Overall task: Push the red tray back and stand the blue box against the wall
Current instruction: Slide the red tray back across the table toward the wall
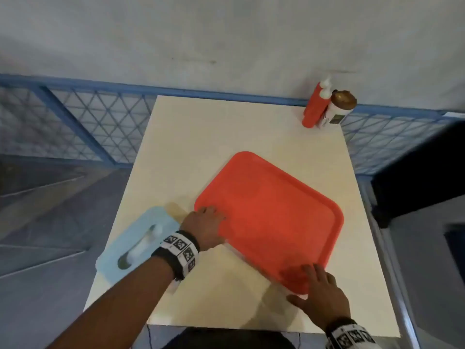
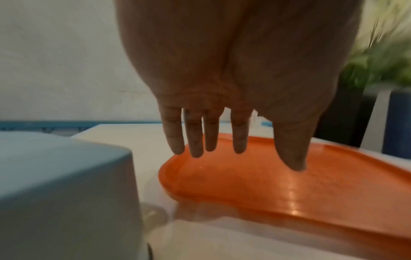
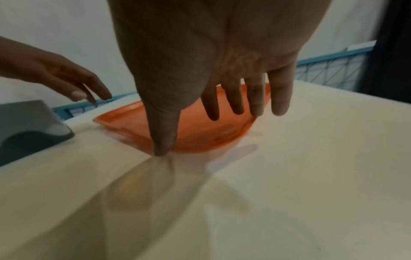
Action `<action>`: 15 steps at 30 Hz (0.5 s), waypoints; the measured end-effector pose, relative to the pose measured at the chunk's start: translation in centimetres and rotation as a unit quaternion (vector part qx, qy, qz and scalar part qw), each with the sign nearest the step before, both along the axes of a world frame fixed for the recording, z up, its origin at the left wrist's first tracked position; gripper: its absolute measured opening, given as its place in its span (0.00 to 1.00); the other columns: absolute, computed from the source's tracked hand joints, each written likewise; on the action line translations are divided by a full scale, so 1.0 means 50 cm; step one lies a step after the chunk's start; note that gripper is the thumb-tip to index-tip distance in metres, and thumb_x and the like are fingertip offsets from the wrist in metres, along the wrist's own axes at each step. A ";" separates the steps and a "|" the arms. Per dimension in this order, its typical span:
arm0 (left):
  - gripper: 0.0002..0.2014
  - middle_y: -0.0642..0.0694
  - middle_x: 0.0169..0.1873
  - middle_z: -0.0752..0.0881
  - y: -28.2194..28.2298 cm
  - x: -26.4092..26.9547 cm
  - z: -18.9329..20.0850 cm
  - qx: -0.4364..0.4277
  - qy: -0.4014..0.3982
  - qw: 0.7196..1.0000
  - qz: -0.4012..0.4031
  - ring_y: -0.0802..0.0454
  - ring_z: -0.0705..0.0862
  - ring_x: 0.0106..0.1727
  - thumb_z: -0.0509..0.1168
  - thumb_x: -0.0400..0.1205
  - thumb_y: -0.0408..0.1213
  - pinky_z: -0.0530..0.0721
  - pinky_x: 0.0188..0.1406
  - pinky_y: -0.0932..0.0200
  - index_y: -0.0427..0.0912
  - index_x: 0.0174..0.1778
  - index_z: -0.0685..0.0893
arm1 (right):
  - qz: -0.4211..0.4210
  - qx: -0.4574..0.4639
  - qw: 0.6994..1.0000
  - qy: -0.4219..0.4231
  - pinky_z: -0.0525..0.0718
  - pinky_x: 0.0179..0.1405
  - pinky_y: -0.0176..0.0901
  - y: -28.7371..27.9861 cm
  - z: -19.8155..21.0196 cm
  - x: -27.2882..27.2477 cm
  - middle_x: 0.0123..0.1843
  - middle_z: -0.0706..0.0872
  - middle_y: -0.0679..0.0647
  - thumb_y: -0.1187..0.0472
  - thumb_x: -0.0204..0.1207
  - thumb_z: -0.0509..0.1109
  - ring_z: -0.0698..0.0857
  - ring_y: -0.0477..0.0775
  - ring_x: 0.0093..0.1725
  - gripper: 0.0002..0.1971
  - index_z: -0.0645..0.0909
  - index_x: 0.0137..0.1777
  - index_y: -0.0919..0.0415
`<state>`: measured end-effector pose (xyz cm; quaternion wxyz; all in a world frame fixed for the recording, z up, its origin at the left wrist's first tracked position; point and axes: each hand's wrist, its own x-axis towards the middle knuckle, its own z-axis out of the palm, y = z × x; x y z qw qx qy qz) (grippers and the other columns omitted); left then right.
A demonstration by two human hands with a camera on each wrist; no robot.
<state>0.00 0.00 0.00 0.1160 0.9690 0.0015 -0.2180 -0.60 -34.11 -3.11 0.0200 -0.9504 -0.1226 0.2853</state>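
Note:
A red tray (image 1: pixel 271 217) lies skewed on the cream table (image 1: pixel 214 147), one corner pointing to the far wall. My left hand (image 1: pixel 206 222) reaches over its left corner with straight fingers (image 2: pixel 195 140); the tray (image 2: pixel 289 190) lies just below them. My right hand (image 1: pixel 317 290) is spread flat over the tray's near corner, fingers (image 3: pixel 255 98) straight above the tray (image 3: pixel 200 130), thumb tip on the table. The light blue box (image 1: pixel 141 243) lies flat at the table's left front edge with a tissue slot on top, partly under my left forearm.
A red bottle (image 1: pixel 314 107) and a white bottle with a brown cap (image 1: pixel 337 109) stand at the table's far right corner against the grey wall. A blue mesh railing (image 1: pixel 88 122) runs behind the table. A dark cabinet (image 1: pixel 415 172) stands at the right.

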 end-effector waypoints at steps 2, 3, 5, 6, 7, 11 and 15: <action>0.32 0.39 0.72 0.71 -0.003 0.031 -0.010 0.079 0.050 0.995 0.016 0.37 0.70 0.70 0.66 0.77 0.55 0.75 0.63 0.41 0.49 0.75 0.67 | 0.018 -0.013 1.000 -0.003 0.86 0.54 0.55 -0.006 -0.009 0.010 0.76 0.69 0.52 0.27 0.58 0.67 0.74 0.61 0.68 0.43 0.63 0.69 0.50; 0.30 0.38 0.71 0.72 -0.003 0.041 -0.017 0.111 0.073 0.991 0.025 0.37 0.71 0.70 0.66 0.77 0.53 0.75 0.63 0.42 0.48 0.74 0.69 | 0.035 -0.019 0.999 -0.008 0.87 0.51 0.56 -0.011 -0.017 0.012 0.73 0.72 0.53 0.27 0.58 0.67 0.75 0.62 0.66 0.41 0.65 0.67 0.50; 0.27 0.39 0.68 0.76 -0.006 0.046 -0.027 0.141 0.106 0.983 0.041 0.38 0.73 0.68 0.67 0.78 0.52 0.76 0.62 0.41 0.46 0.71 0.71 | 0.054 -0.004 0.998 -0.027 0.88 0.42 0.55 -0.022 -0.030 0.019 0.66 0.78 0.53 0.28 0.56 0.68 0.79 0.62 0.60 0.37 0.72 0.61 0.50; 0.27 0.39 0.67 0.77 -0.010 0.043 -0.036 0.138 0.108 0.983 0.047 0.38 0.74 0.67 0.67 0.78 0.51 0.76 0.60 0.41 0.46 0.71 0.71 | 0.055 0.004 0.998 -0.033 0.88 0.39 0.55 -0.030 -0.035 0.024 0.62 0.80 0.52 0.28 0.55 0.68 0.79 0.61 0.57 0.35 0.75 0.59 0.49; 0.28 0.39 0.67 0.77 -0.013 0.040 -0.044 0.132 0.103 0.984 0.053 0.38 0.74 0.67 0.66 0.79 0.51 0.77 0.59 0.42 0.47 0.73 0.69 | 0.056 0.009 0.998 -0.038 0.87 0.38 0.54 -0.039 -0.037 0.030 0.59 0.81 0.51 0.28 0.54 0.69 0.79 0.60 0.57 0.34 0.77 0.57 0.49; 0.23 0.41 0.66 0.79 -0.023 0.029 -0.067 0.120 0.066 0.986 0.092 0.40 0.75 0.65 0.62 0.81 0.47 0.80 0.58 0.42 0.47 0.73 0.70 | 0.062 0.026 0.997 -0.041 0.88 0.38 0.53 -0.060 -0.037 0.062 0.56 0.82 0.50 0.31 0.53 0.73 0.79 0.60 0.59 0.29 0.80 0.51 0.47; 0.26 0.41 0.71 0.74 -0.044 0.010 -0.085 0.111 0.059 0.984 0.123 0.40 0.70 0.72 0.61 0.82 0.55 0.77 0.62 0.40 0.45 0.72 0.69 | 0.069 0.041 0.996 -0.038 0.89 0.42 0.52 -0.077 -0.037 0.116 0.57 0.83 0.50 0.37 0.54 0.78 0.79 0.59 0.62 0.24 0.80 0.47 0.47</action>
